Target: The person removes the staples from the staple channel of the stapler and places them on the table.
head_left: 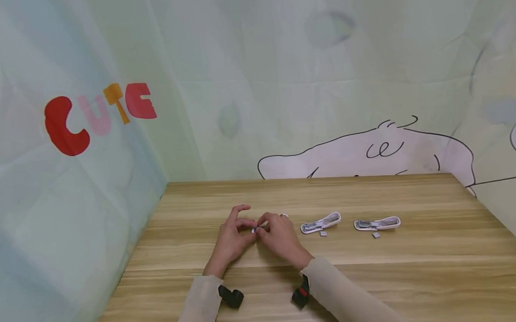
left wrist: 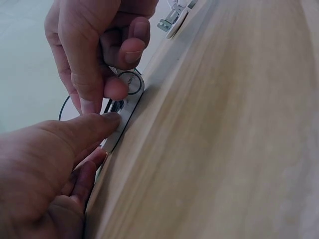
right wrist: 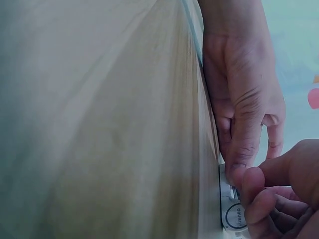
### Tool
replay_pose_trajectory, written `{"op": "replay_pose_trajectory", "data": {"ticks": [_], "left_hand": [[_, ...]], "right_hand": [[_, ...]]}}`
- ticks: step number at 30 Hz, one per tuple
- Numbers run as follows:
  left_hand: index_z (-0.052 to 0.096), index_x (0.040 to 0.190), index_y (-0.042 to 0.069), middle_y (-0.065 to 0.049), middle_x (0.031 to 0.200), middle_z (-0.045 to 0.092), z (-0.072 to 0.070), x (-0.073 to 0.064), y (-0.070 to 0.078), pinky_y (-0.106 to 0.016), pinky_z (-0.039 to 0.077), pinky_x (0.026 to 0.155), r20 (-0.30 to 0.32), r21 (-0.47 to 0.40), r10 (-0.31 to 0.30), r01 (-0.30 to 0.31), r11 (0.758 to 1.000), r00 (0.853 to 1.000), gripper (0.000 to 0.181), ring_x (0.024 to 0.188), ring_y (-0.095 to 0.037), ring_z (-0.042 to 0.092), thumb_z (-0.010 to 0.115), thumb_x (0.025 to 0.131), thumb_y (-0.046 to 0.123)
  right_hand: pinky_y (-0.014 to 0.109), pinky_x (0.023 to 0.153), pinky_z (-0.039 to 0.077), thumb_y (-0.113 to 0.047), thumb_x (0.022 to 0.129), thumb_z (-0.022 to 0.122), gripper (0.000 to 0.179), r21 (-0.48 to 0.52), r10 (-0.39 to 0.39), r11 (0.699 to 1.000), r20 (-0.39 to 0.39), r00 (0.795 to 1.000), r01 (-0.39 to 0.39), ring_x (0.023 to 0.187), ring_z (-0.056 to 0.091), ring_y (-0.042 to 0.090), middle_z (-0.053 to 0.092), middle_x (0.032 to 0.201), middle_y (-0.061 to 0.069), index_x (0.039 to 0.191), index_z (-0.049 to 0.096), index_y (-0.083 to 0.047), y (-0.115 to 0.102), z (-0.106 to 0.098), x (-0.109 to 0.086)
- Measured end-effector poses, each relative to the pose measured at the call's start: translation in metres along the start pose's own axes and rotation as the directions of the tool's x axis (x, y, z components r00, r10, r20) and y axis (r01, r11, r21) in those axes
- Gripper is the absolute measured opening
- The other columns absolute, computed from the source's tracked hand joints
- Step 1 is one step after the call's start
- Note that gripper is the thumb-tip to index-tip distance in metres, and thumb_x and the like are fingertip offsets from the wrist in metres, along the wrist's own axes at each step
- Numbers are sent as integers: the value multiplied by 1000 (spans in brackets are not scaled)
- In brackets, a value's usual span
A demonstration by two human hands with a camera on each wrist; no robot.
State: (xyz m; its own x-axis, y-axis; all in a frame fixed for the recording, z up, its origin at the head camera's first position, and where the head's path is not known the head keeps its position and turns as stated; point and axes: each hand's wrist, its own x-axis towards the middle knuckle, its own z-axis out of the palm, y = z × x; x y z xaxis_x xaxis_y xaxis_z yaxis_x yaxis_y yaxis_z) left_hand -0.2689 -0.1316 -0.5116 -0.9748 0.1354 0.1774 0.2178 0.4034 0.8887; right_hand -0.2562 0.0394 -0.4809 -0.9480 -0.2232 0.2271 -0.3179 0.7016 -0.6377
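Observation:
Both hands meet over a small white stapler (left wrist: 133, 89) held low at the wooden table. My left hand (head_left: 232, 238) grips one end, its thumb pressing across the body beside a dark metal slot, in the left wrist view. From the other side my right hand (head_left: 282, 236) bends its thumb and index finger together right at that slot. Whatever lies between those right fingertips is hidden. A round printed mark shows on the stapler's end in the right wrist view. To the right rest two opened white staplers, a nearer one (head_left: 321, 223) and a farther one (head_left: 377, 223).
A small grey staple strip (head_left: 323, 233) lies just below the nearer opened stapler, and another staple strip (head_left: 376, 235) below the farther one. The wooden table (head_left: 259, 194) ends at a printed cloth backdrop (head_left: 221, 86) behind and on the left.

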Motion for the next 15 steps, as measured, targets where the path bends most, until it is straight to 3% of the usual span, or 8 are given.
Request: {"op": "replay_pose_trajectory", "data": {"ticks": [9, 15], "left_hand": [[50, 150, 11, -6, 104, 84, 0, -1, 2, -51, 51, 115, -1, -16, 8, -8, 1000, 1000, 74, 114, -27, 78, 88, 87, 2], [51, 151, 14, -2, 103, 84, 0, -3, 3, -50, 50, 117, 4, -32, -18, 18, 999, 1000, 76, 116, -25, 77, 88, 86, 2]], "right_hand": [[26, 63, 37, -13, 95, 76, 8, -100, -9, 995, 15, 1000, 11, 69, 50, 17, 69, 76, 3, 99, 76, -6, -1, -4, 1], [22, 53, 35, -11, 99, 71, 8, -44, -42, 998, -2, 999, 42, 59, 46, 9, 61, 67, -1, 104, 71, -5, 5, -9, -7]]}}
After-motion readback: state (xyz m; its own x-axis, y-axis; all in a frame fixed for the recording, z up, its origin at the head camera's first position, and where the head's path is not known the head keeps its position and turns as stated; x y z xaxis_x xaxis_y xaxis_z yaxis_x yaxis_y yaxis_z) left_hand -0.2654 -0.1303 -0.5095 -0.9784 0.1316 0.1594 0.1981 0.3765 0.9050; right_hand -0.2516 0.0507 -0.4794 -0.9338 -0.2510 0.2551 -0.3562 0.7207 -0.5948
